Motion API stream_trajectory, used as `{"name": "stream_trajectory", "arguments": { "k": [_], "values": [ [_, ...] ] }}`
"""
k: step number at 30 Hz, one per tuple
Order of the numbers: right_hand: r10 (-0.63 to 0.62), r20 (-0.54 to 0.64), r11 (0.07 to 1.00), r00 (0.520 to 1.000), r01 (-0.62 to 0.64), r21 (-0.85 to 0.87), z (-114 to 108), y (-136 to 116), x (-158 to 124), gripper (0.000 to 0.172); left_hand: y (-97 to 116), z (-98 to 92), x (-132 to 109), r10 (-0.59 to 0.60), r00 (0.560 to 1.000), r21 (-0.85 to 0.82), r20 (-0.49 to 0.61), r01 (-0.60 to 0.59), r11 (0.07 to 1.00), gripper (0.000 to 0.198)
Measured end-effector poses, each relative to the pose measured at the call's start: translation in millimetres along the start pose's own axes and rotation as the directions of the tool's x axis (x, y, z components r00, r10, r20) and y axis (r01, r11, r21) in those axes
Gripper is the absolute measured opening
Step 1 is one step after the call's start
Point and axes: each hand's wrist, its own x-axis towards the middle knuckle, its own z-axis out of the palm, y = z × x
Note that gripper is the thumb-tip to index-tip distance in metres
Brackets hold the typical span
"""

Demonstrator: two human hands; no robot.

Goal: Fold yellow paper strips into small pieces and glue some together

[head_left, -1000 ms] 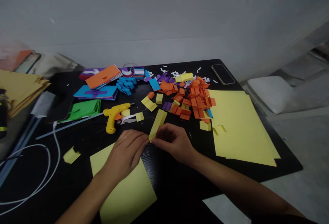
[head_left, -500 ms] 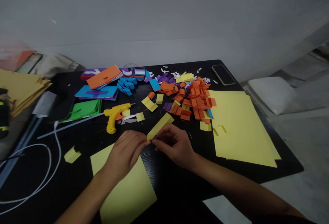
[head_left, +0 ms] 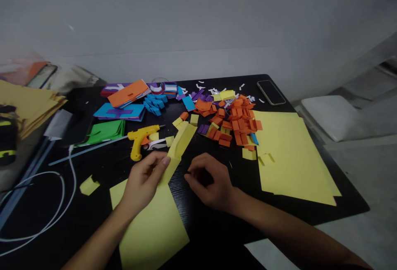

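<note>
My left hand (head_left: 147, 177) pinches a creased yellow paper strip (head_left: 180, 142) between thumb and fingers. The strip slants up and away, with a fold across it near my thumb and its lower end over the table. My right hand (head_left: 211, 181) is just right of the strip, not touching it. Its fingers are loosely curled, a small gap shows at the thumb, and nothing is visible in it. Beneath my left hand and forearm lies a yellow paper sheet (head_left: 155, 228), partly covered by them.
Beyond my hands lie a yellow glue gun (head_left: 136, 139), scissors (head_left: 156, 144) and a heap of folded orange paper pieces (head_left: 242, 119). Yellow sheets (head_left: 288, 158) and a phone (head_left: 271, 92) are at right. Green folded paper (head_left: 105, 131) and a white cable (head_left: 72, 170) are at left.
My right hand has let go of the yellow strip. My left hand has turned and raised it slightly left, and its fold has opened out, showing more of its length.
</note>
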Motion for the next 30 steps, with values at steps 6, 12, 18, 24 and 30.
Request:
{"name": "stream_trajectory", "arguments": {
  "k": [6, 12, 18, 24, 30],
  "values": [
    [0.324, 0.014, 0.878, 0.946, -0.306, 0.369, 7.8, 6.1, 3.5, 0.053, 3.6, 6.0, -1.8, -0.062, 0.993, -0.146, 0.098, 0.076, 0.986, 0.027],
    [0.313, 0.069, 0.868, 0.947, -0.315, 0.384, 6.0, 8.2, 4.4, 0.042, 0.7, 8.5, -3.4, -0.015, 0.99, -0.123, 0.142, 0.033, 0.992, 0.021],
    [0.271, 0.119, 0.941, 0.955, -0.289, 0.176, 1.9, 9.9, 4.8, 0.023, -4.7, 7.0, -2.4, 0.016, 0.985, -0.084, 0.169, -0.002, 0.996, 0.017],
    [0.278, 0.173, 0.941, 0.945, -0.304, 0.149, 0.5, 11.4, 6.6, 0.015, -6.9, 6.4, -3.3, 0.061, 0.982, -0.025, 0.18, -0.058, 0.998, 0.016],
    [0.326, 0.23, 0.906, 0.917, -0.372, 0.203, -1.1, 12.3, 9.9, 0.01, -7.0, 0.7, -1.9, 0.124, 0.979, -0.012, 0.164, -0.124, 0.992, 0.013]
  ]
}}
